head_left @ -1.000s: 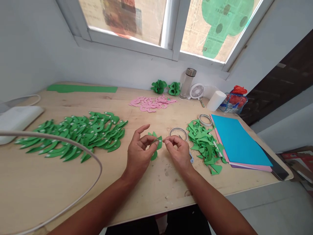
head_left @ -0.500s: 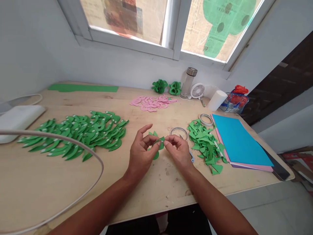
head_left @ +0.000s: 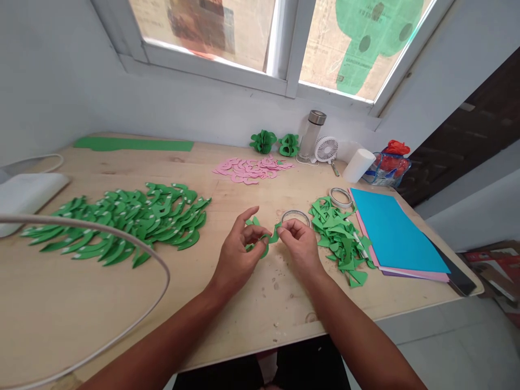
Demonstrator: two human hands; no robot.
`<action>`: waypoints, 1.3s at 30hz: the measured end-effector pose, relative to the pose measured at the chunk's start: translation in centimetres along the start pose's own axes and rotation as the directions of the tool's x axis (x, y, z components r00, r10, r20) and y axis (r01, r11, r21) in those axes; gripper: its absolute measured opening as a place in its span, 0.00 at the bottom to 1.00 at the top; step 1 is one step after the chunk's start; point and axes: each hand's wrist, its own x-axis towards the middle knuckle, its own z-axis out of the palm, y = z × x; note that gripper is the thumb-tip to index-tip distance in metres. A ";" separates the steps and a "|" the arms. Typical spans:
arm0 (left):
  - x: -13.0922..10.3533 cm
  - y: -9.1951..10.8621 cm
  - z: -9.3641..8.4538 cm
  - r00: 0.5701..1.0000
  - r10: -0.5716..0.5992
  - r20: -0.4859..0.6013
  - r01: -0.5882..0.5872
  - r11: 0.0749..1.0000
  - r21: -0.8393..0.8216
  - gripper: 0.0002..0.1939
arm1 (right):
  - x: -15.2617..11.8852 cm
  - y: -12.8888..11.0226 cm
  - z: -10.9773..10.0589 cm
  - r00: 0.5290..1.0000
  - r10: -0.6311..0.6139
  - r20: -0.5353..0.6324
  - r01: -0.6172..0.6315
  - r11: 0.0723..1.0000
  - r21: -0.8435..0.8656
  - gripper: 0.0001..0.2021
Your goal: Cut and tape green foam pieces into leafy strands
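Observation:
Near the middle of the table my left hand [head_left: 239, 249] pinches a green paper cutout [head_left: 264, 250] between thumb and fingers, its index finger raised. My right hand [head_left: 300, 246] pinches the end of a green strip [head_left: 275, 234] that spans the short gap between the hands. Whether strip and cutout are one piece I cannot tell. A roll of tape [head_left: 296, 212] lies just behind my right hand, partly covered by it. Further right is a heap of green paper scraps [head_left: 341, 238], and on the left lie rows of curved green paper pieces [head_left: 134, 222] with white tabs.
Pink paper cutouts [head_left: 249, 169] lie towards the back, before two green paper ornaments [head_left: 263, 142]. A bottle [head_left: 312, 135], a small fan [head_left: 326, 148] and a white roll [head_left: 359, 165] stand by the wall. Coloured sheets [head_left: 394, 230] lie right; a cable [head_left: 162, 281] loops across the left.
My hands have drawn slightly apart, and more of the green strip shows between them. The blue handle seen beside my right hand is now hidden. The view has shifted a little.

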 end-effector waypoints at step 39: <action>-0.2 0.6 -0.7 0.969 -0.022 0.246 0.067 0.982 -0.175 0.20 | -0.6 -1.3 -0.2 0.999 -0.039 0.037 0.031 0.981 0.194 0.08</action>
